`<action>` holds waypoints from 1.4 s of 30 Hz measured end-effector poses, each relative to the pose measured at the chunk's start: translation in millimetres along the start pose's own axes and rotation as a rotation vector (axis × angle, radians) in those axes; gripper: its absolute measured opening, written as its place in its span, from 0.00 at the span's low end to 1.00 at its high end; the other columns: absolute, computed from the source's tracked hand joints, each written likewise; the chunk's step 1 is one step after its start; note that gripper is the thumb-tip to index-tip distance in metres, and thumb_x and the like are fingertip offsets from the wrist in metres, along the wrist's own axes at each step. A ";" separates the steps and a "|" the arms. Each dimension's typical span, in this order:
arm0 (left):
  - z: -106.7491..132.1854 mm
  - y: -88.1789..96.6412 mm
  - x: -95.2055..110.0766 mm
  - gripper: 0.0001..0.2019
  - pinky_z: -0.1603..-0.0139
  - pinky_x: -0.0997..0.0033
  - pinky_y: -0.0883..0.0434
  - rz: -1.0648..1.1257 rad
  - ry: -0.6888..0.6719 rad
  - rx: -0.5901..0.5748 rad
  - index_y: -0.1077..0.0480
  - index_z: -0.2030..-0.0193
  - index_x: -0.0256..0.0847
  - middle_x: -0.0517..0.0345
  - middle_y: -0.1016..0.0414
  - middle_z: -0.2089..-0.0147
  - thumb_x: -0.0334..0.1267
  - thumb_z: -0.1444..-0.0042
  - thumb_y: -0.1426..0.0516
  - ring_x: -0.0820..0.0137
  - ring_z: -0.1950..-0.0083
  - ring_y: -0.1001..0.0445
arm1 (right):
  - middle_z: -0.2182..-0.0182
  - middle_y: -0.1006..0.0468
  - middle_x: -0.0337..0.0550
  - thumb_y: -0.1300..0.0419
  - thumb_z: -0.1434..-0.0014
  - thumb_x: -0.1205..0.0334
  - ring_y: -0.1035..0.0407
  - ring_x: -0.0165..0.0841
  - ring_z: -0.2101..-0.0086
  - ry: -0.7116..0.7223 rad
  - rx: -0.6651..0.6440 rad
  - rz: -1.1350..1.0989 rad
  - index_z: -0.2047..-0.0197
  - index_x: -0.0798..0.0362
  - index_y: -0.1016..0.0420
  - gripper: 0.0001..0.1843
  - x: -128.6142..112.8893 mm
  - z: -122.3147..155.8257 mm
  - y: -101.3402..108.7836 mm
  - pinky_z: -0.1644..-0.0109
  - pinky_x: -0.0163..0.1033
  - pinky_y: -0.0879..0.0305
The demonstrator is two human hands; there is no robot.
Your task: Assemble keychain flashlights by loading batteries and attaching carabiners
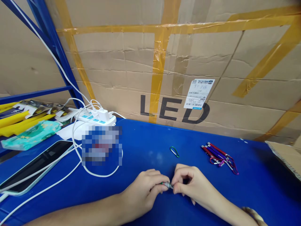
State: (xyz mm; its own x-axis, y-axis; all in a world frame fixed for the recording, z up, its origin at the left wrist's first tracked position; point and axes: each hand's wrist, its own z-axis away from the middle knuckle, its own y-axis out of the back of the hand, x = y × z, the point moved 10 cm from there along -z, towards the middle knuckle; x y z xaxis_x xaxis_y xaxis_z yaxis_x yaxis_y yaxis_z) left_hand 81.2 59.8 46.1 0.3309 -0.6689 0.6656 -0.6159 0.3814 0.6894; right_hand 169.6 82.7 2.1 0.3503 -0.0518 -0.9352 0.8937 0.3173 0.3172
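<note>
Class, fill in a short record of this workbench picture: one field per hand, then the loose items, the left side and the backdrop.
Left hand: pinches one end of a small green-and-silver piece
Right hand: pinches its other end
Beyond hands: green carabiner clip, lying alone
Right: heap of red and purple keychain pieces
Left: phone, white cables, power strip
Backdrop: cardboard box printed LED

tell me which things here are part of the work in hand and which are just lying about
In hand: small green-tipped piece pinched by left hand and right hand; green clip; pile of red and purple pieces.
Lying about: phone; power strip; tissue pack.
</note>
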 end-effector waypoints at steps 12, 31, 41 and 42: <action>2.0 -6.2 0.8 0.11 0.73 0.82 0.39 0.386 0.125 -0.065 0.28 0.71 0.33 0.62 0.35 0.77 0.27 0.41 0.50 0.77 0.76 0.36 | 0.75 0.27 0.38 0.49 0.36 0.59 0.30 0.25 0.76 0.468 -0.142 0.510 0.73 0.52 0.26 0.17 -66.3 31.8 -8.9 0.73 0.27 0.35; 6.3 -11.4 15.9 0.12 0.65 0.78 0.36 0.379 0.065 -0.140 0.32 0.60 0.37 0.63 0.37 0.71 0.27 0.37 0.56 0.75 0.71 0.38 | 0.80 0.26 0.38 0.62 0.41 0.79 0.32 0.30 0.84 0.900 0.028 1.171 0.71 0.48 0.34 0.21 -89.6 62.8 -22.2 0.83 0.35 0.48; 14.5 -8.2 21.4 0.11 0.66 0.77 0.36 0.073 -0.043 -0.038 0.34 0.65 0.39 0.58 0.31 0.69 0.29 0.37 0.56 0.71 0.69 0.32 | 0.81 0.27 0.38 0.55 0.36 0.65 0.32 0.29 0.80 0.507 -0.108 0.791 0.77 0.51 0.35 0.18 -71.2 52.6 -27.1 0.76 0.32 0.43; 15.3 -6.8 22.3 0.11 0.66 0.77 0.36 0.052 -0.067 -0.010 0.34 0.64 0.39 0.58 0.31 0.70 0.30 0.37 0.56 0.71 0.69 0.33 | 0.83 0.29 0.37 0.56 0.35 0.62 0.33 0.28 0.81 0.472 -0.103 0.708 0.77 0.51 0.35 0.20 -72.2 51.5 -25.6 0.75 0.31 0.42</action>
State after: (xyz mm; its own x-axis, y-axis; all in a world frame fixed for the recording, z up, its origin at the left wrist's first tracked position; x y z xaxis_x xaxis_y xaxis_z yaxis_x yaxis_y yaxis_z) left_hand 81.8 32.6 51.9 0.2501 -0.6892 0.6800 -0.6233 0.4228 0.6578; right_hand 135.9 29.6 69.6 0.6423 0.5836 -0.4968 0.4701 0.2119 0.8568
